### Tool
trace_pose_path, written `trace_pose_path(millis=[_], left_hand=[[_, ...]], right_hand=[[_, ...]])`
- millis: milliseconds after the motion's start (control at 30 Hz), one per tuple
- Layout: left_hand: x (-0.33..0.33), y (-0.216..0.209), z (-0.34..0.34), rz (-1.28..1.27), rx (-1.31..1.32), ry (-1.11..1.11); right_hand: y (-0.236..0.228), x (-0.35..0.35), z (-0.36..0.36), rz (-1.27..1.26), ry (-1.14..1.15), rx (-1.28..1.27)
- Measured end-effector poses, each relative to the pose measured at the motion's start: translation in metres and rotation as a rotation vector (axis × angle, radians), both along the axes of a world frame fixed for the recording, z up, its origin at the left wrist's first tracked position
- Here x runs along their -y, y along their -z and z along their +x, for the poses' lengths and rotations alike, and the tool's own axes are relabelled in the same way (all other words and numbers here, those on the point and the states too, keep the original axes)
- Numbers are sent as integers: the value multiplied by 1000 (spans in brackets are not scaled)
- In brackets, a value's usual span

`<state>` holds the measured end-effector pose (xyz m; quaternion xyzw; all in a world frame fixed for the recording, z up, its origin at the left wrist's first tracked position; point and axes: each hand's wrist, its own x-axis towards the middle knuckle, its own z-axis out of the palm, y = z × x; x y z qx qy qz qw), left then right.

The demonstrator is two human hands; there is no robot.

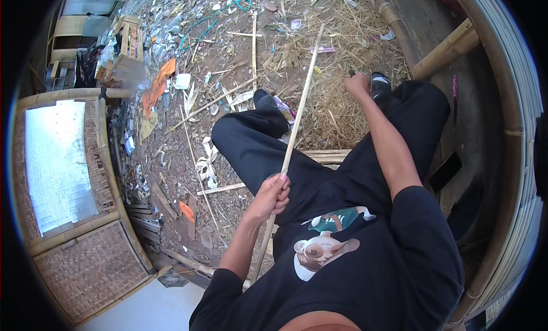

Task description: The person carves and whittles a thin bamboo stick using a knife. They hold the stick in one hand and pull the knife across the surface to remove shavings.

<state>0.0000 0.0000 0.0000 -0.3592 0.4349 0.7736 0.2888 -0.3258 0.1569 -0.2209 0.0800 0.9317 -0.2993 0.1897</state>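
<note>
A long, pale bamboo strip (303, 103) slants up from beside my waist, past my left knee, to above the straw. My left hand (272, 197) is closed around its lower part, and the near end passes under my forearm. My right arm reaches forward over my right thigh. Beside my right foot, my right hand (358, 85) is closed in a fist. A small dark tip (351, 73) pokes out of that fist; the rest of what it grips is hidden. The right hand is apart from the strip.
A heap of shaved straw (337, 114) lies between my feet. Several thin sticks and litter cover the dirt. A wooden crate (127, 48) stands far left, near a woven bamboo panel (91, 268). At my right lie a dark phone (445, 172) and a pink-handled tool (455, 87).
</note>
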Motion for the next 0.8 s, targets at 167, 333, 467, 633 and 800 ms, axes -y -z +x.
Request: trace_pose_path(millis=[167, 333, 467, 633, 800], left_hand=[[6, 16, -2, -8, 1, -2], [-8, 19, 5, 51, 33, 69], [-12, 21, 7, 49, 33, 113], [-21, 25, -2, -206, -17, 210], [-29, 38, -29, -373, -184, 133]], right_hand=[[-36, 16, -6, -828, 388, 333], [-59, 22, 2, -880, 292, 261], [-63, 22, 1, -818, 331, 195], [-99, 17, 3, -929, 269, 170], [-111, 14, 3, -990, 220, 141]])
